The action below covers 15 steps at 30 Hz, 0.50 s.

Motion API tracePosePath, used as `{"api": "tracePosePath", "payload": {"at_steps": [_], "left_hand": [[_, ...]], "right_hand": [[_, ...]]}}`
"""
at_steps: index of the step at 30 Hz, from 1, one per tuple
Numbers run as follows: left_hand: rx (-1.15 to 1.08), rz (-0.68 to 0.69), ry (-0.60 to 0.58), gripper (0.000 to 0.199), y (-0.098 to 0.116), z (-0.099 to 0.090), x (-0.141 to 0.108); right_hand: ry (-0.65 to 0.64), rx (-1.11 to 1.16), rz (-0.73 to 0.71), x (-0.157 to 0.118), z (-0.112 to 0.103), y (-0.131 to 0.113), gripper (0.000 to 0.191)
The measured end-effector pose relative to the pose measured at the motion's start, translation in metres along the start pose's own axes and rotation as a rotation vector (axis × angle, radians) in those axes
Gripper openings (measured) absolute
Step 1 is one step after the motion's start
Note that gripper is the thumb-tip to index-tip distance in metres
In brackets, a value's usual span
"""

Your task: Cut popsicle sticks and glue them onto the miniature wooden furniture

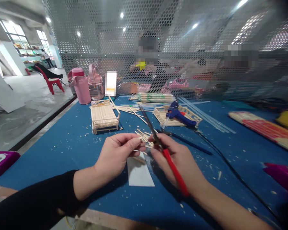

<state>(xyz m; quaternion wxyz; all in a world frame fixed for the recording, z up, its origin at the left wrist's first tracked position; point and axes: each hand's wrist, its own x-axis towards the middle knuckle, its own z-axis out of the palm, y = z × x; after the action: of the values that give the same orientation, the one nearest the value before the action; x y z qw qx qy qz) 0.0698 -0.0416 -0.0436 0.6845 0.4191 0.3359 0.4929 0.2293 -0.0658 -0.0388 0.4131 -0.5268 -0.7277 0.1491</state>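
My left hand (121,150) is closed in a pinch, with the pale tip of a small wooden stick piece (140,138) showing at the fingertips. In my right hand (182,159) is a pair of red-handled scissors (169,164), their long dark blades pointing up and away. Both hands are close together, over a loose pile of short cut sticks (140,132). Below my left fingertips lies a white card (139,175) with a stick piece on it. Beyond the left hand stands a miniature bed made of sticks (105,116).
A blue glue gun (182,118) rests on a stick-built frame (158,113), its cord running right. Nearby lie a blue-handled tool (194,145), clear glue sticks (204,115) and bagged sticks (156,97). Pink bottles (81,86) stand back left. A perforated metal screen (98,41) borders the table.
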Motion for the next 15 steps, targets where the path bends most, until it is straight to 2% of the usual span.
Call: {"api": "tracePosePath", "payload": {"at_steps": [3,7,9,11,15], "left_hand": [[0.216,0.086,-0.002,0.018,-0.0029,-0.0045,0.0008],[0.669,0.438,-0.104,0.012,-0.0066,-0.0103,-0.0001],[0.767,0.547,-0.156,0.014,-0.0073,-0.0109,-0.0007],[0.736,0.539,-0.164,0.015,-0.0077,-0.0098,-0.0009],[0.54,0.411,-0.145,0.019,-0.0083,-0.0056,-0.0012]], "right_hand": [[0.016,0.23,0.17,0.0035,-0.0001,-0.005,0.017],[-0.065,0.573,0.3,0.0037,-0.0002,-0.0089,0.031],[-0.105,0.675,0.345,0.0025,0.0006,-0.008,0.035],[-0.106,0.764,0.38,0.0013,0.0021,-0.0061,0.037],[-0.072,0.932,0.415,0.0006,0.0057,-0.0037,0.043]]}}
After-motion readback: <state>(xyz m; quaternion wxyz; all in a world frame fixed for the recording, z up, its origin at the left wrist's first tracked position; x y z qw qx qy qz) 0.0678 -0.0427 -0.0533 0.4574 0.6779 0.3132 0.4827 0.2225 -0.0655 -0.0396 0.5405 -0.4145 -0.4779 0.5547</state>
